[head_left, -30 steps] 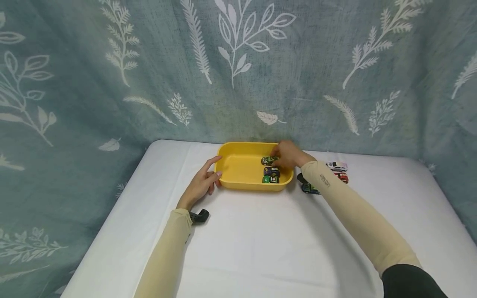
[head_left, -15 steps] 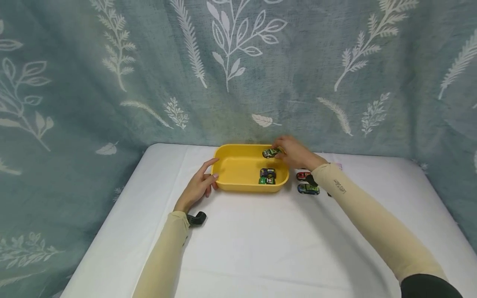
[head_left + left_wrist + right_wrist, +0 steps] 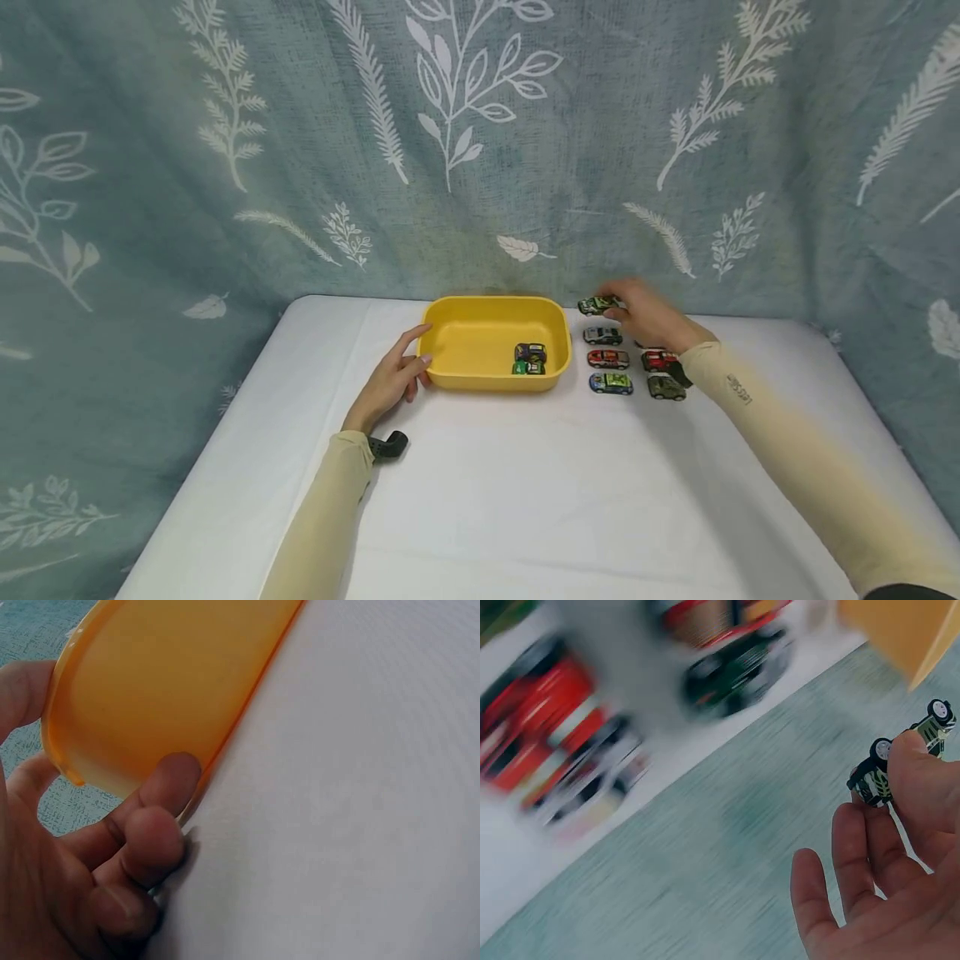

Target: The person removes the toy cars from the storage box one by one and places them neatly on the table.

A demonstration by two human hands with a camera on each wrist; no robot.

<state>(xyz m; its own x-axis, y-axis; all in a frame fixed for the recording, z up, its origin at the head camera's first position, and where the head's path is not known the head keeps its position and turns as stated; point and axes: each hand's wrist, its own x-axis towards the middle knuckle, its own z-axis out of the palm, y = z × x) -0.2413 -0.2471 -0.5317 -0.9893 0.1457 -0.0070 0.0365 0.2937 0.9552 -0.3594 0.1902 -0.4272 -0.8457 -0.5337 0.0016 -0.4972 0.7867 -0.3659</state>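
Observation:
In the head view, my right hand (image 3: 652, 317) pinches a green-and-black toy car (image 3: 596, 306) between thumb and fingers, above the far edge of the table. The right wrist view shows that toy car (image 3: 874, 776) with its wheels towards the camera, the other fingers spread loosely. My left hand (image 3: 386, 383) touches the left end of a yellow tray (image 3: 495, 382), index finger and thumb at its rim. Up close, fingertips rest against the tray's wall (image 3: 172, 682). Two toy cars sit at the tray's right side, one purple (image 3: 530, 352) and one green (image 3: 528, 367).
Right of the tray, toy cars stand in two columns: silver (image 3: 602, 336), red-orange (image 3: 607, 359) and blue-green (image 3: 611, 383) in one, red (image 3: 660, 361) and dark olive (image 3: 666, 387) in the other. A patterned curtain (image 3: 300, 125) hangs behind the white-covered table (image 3: 510, 500).
My right hand has lifted the green-and-black toy car out of the tray and carried it right, past the rim. The left hand stays at the tray's end. The head view has shifted slightly.

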